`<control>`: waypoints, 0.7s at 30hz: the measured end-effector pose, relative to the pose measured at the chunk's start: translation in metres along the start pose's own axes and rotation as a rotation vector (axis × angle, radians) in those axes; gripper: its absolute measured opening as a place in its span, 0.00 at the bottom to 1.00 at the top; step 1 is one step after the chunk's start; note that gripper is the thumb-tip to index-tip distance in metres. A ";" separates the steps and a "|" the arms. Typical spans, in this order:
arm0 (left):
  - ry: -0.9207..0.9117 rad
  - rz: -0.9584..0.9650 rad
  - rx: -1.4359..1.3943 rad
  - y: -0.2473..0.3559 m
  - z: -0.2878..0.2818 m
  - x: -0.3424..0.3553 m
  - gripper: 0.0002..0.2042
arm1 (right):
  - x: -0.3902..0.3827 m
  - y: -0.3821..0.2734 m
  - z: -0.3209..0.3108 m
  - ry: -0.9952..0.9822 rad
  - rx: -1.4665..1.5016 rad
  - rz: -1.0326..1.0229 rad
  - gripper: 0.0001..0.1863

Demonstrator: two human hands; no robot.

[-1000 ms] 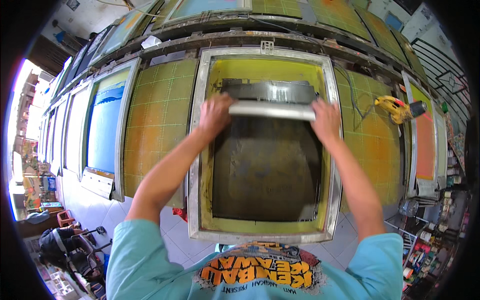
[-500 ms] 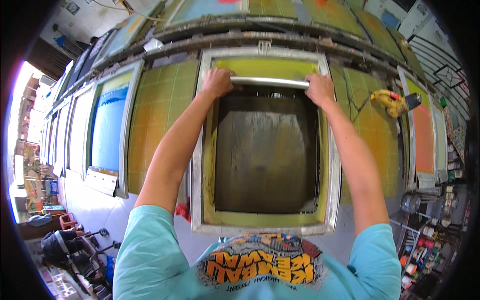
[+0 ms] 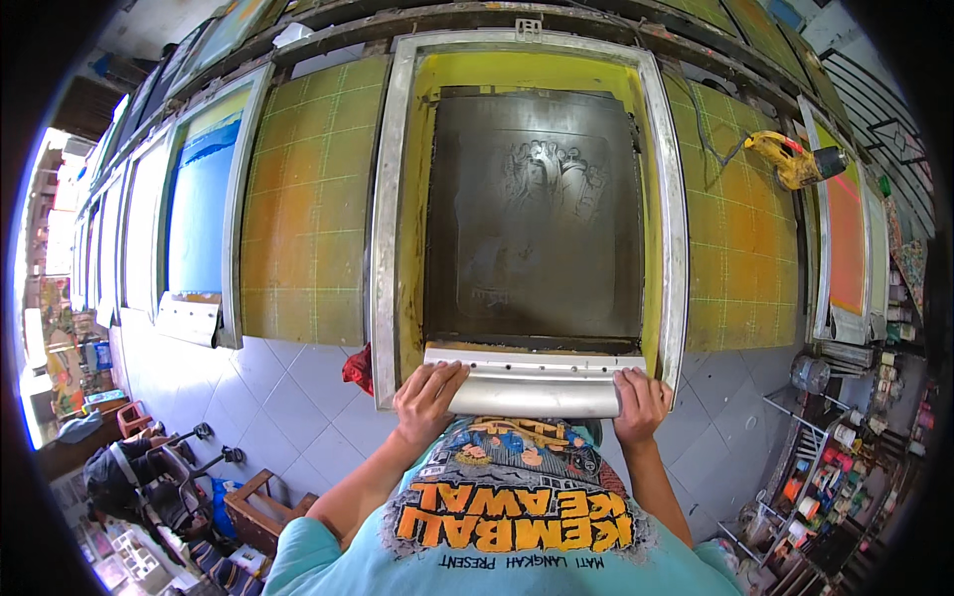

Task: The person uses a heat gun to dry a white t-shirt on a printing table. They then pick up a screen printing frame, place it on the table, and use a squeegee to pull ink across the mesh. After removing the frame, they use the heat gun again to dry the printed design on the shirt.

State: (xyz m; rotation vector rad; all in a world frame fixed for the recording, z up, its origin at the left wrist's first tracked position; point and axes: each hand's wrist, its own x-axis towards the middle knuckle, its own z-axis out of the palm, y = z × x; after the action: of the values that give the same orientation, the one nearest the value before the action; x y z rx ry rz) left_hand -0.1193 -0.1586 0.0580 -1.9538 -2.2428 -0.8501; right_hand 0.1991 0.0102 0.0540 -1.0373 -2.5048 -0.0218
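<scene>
My left hand (image 3: pixel 425 399) and my right hand (image 3: pixel 641 402) are closed on the two ends of a long silver metal squeegee (image 3: pixel 532 395). It lies across the near end of a metal-framed printing screen (image 3: pixel 674 219), close to my torso. Dark glossy ink (image 3: pixel 527 248) covers most of the mesh inside, with faint raised marks and shine in its upper part. Yellow-green mesh shows along the edges. A red cloth (image 3: pixel 358 368) pokes out at the frame's lower left.
Gridded boards (image 3: pixel 303 199) flank the screen. A yellow power tool (image 3: pixel 795 159) with a cord rests at the right. Other screens (image 3: pixel 204 219) stand either side. A shelf of containers (image 3: pixel 835 457) is at lower right, a dark bundle on a wheeled frame (image 3: pixel 129 467) at lower left.
Both hands have pulled the squeegee from the far end of the screen down to its near edge, exposing the inked surface. The screen also sits higher in the view.
</scene>
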 end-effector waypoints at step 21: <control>-0.017 0.038 0.043 -0.126 0.054 0.220 0.25 | 0.243 0.076 0.098 -0.003 0.088 -0.066 0.14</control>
State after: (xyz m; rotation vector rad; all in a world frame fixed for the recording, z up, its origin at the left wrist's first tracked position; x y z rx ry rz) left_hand -0.2636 0.0561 0.0496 -1.9860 -2.2060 -0.7769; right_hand 0.0607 0.2453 0.0491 -0.9198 -2.5184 0.0695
